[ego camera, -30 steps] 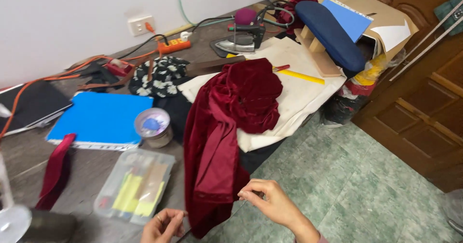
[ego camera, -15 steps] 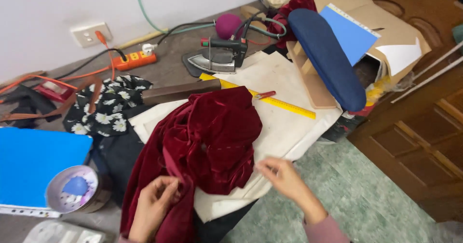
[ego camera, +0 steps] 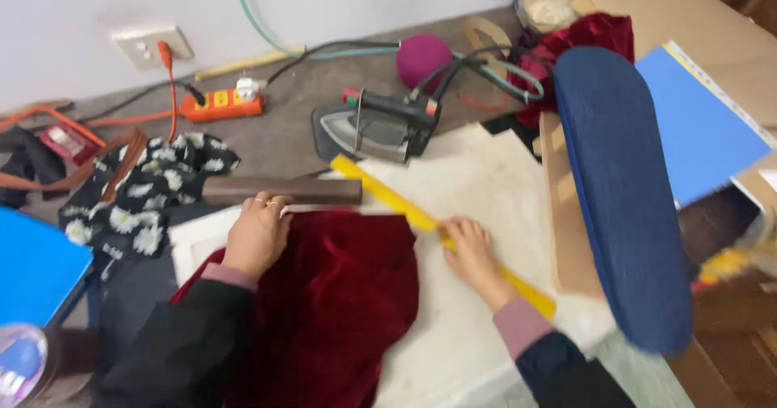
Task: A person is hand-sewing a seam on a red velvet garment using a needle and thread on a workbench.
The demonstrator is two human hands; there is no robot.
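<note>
— Where are your hands right now?

— My left hand (ego camera: 257,234) lies flat, fingers spread and released, pressing the upper left edge of the dark red velvet cloth (ego camera: 340,303). It grasps nothing; it only weighs the cloth down on the white padded cloth (ego camera: 477,173) that covers the table. My right hand (ego camera: 469,250) rests on the yellow ruler (ego camera: 388,197), fingertips on top of it. Whether it has closed around the ruler or only touches it, I cannot tell; the picture is blurred there.

— How does the ruler lie?

— Its long axis runs on a slant, from up near the iron (ego camera: 376,129) on the far left down toward the near right, where its end stops just beside the blue sleeve board (ego camera: 623,189). My right hand sits about the middle of it.

— And the velvet, relative to that hand?

— To the left of it and slightly nearer to me. The cloth's upper right corner almost meets the ruler just beside my right fingers. So the right hand is on the ruler, the left is on the cloth, and the ruler lies along the velvet's far right side, touching or nearly so.

— Anything else close by?

— A dark wooden bar (ego camera: 283,189) lies just beyond my left fingertips, along the velvet's top edge. Left of it is a black cloth with white flowers (ego camera: 154,189), and farther back an orange power strip (ego camera: 220,104) by the wall.
</note>
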